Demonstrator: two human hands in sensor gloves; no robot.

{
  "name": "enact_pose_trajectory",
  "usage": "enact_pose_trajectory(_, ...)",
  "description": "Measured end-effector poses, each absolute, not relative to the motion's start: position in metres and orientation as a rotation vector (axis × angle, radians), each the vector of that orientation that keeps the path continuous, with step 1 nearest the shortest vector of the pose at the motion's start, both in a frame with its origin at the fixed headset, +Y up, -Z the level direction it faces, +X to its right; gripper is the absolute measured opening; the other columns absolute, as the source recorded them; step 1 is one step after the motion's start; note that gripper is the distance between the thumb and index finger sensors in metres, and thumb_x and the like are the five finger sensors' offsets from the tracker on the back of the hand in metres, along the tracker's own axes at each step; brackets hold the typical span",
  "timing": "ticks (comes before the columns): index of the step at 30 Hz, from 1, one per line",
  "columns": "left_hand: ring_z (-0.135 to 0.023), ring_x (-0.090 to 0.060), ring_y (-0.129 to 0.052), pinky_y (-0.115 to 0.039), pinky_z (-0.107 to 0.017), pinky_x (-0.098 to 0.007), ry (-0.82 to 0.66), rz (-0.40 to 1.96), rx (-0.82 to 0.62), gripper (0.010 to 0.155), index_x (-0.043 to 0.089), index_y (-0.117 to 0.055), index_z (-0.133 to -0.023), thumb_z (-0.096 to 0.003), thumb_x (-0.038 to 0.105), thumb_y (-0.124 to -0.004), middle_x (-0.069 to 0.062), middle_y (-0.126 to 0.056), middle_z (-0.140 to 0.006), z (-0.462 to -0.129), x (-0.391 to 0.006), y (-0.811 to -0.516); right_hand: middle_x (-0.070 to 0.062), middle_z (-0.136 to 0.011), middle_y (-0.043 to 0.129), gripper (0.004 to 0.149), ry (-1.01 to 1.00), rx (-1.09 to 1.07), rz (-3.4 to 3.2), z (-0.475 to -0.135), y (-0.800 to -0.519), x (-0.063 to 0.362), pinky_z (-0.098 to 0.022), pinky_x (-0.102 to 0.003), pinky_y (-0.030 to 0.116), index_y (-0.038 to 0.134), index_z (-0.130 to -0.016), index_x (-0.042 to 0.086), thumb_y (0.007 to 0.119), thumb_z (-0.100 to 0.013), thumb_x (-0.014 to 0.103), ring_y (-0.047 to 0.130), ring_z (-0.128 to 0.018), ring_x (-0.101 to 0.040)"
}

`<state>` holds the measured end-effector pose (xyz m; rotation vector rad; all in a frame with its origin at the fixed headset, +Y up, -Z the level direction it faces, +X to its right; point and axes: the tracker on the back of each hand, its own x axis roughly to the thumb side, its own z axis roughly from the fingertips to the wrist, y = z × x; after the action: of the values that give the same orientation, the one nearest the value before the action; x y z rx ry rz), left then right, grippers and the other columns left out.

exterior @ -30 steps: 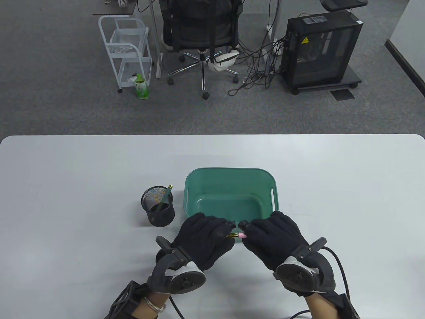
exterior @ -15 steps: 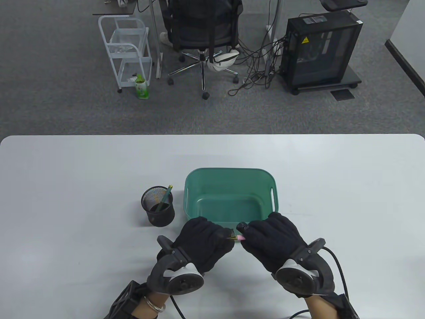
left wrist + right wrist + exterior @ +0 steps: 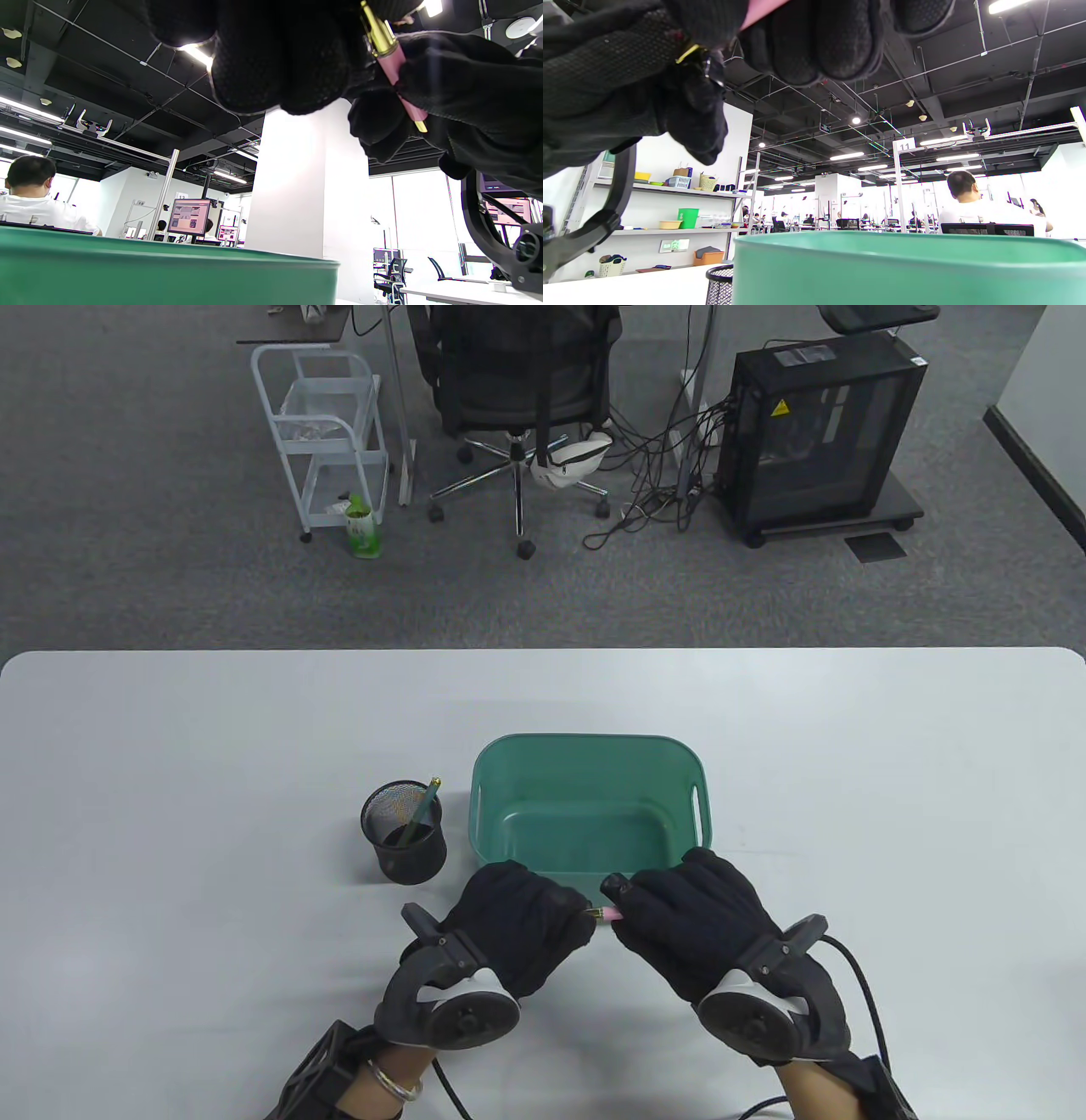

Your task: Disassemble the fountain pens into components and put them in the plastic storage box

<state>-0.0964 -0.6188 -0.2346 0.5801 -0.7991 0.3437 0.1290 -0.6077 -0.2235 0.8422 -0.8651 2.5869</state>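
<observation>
Both hands hold one pink pen (image 3: 608, 913) just in front of the green box (image 3: 585, 755), low over the worktop (image 3: 170, 780). The left hand (image 3: 522, 920) curls its fingers round one end of the pen. The right hand (image 3: 691, 920) curls round the other end. Only a small bit of pink and gold shows between the two black gloves in the table view.

In the left wrist view the pen has a gold ring (image 3: 379, 36) near the left hand, and the pink part runs on into the right hand's fingers (image 3: 466, 89). It looks like the pen is in one piece or only just coming loose; I cannot tell which.

So the step in hand looks like pulling or twisting the pen apart. The box looks bare inside in the table view, so the job seems to be near its start.

Next, I think each hand needs to hold tight and turn or pull away from the other, in a straight line, until the pen splits. Then the parts can go over the near rim of the box and drop in. The box is very close, so that is a short trip.

A black mesh cup (image 3: 404, 831) stands just left of the box, with a green pen (image 3: 422, 810) leaning in it. That one waits its turn.
</observation>
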Motion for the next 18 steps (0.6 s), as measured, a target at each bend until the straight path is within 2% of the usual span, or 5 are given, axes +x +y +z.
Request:
enact_pose_trajectory(4, -0.069, -0.023, -0.097, -0.069, -0.071, -0.049, -0.79, 0.344, 0.581, 0.054, 0.014, -0.088, -0.088, -0.0666, 0.051, -0.055, -0.003, -0.1, -0.077, -0.2353, -0.0977, -0.619, 0.006, -0.085, 0.087, 0.044, -0.865, 0.836, 2.595, -0.2241, -0.6076, 0.1296, -0.075, -0.048, 0.063, 0.083, -0.094, 0.032, 0.072, -0.055, 0.048, 0.088, -0.073, -0.013)
enact_pose_trajectory(7, -0.079, -0.026, -0.093, -0.065, -0.075, -0.051, -0.787, 0.34, 0.575, 0.058, 0.014, -0.08, -0.099, -0.0642, 0.057, -0.061, -0.005, -0.095, -0.089, -0.2354, -0.098, -0.6191, 0.006, -0.085, 0.088, 0.044, -0.865, 0.83, 2.595, -0.2247, -0.6077, 0.1306, -0.075, -0.048, 0.063, 0.083, -0.094, 0.032, 0.072, -0.055, 0.048, 0.088, -0.073, -0.013)
enact_pose_trajectory(10, -0.084, -0.025, -0.09, -0.062, -0.077, -0.051, -0.78, 0.326, 0.578, 0.059, 0.014, -0.072, -0.104, -0.0631, 0.056, -0.068, -0.006, -0.089, -0.096, -0.2351, -0.0979, -0.6189, 0.006, -0.085, 0.088, 0.043, -0.868, 0.823, 2.596, -0.2252, -0.6076, 0.1318, -0.075, -0.048, 0.063, 0.083, -0.094, 0.032, 0.072, -0.055, 0.048, 0.088, -0.073, -0.013)
enact_pose_trajectory(13, -0.086, -0.023, -0.088, -0.061, -0.079, -0.051, -0.779, 0.315, 0.584, 0.056, 0.015, -0.068, -0.105, -0.0631, 0.052, -0.072, -0.006, -0.085, -0.1, -0.2342, -0.0973, -0.6187, 0.006, -0.085, 0.088, 0.044, -0.868, 0.82, 2.597, -0.2256, -0.6078, 0.1324, -0.075, -0.048, 0.063, 0.083, -0.094, 0.032, 0.072, -0.055, 0.048, 0.088, -0.073, -0.013)
enact_pose_trajectory(18, -0.084, -0.021, -0.09, -0.061, -0.078, -0.05, -0.792, 0.321, 0.604, 0.048, 0.017, -0.07, -0.1, -0.064, 0.048, -0.073, -0.004, -0.087, -0.097, -0.233, -0.0966, -0.6187, 0.006, -0.085, 0.088, 0.044, -0.867, 0.819, 2.599, -0.2259, -0.6079, 0.1328, -0.075, -0.048, 0.063, 0.083, -0.094, 0.032, 0.072, -0.055, 0.048, 0.088, -0.073, -0.013)
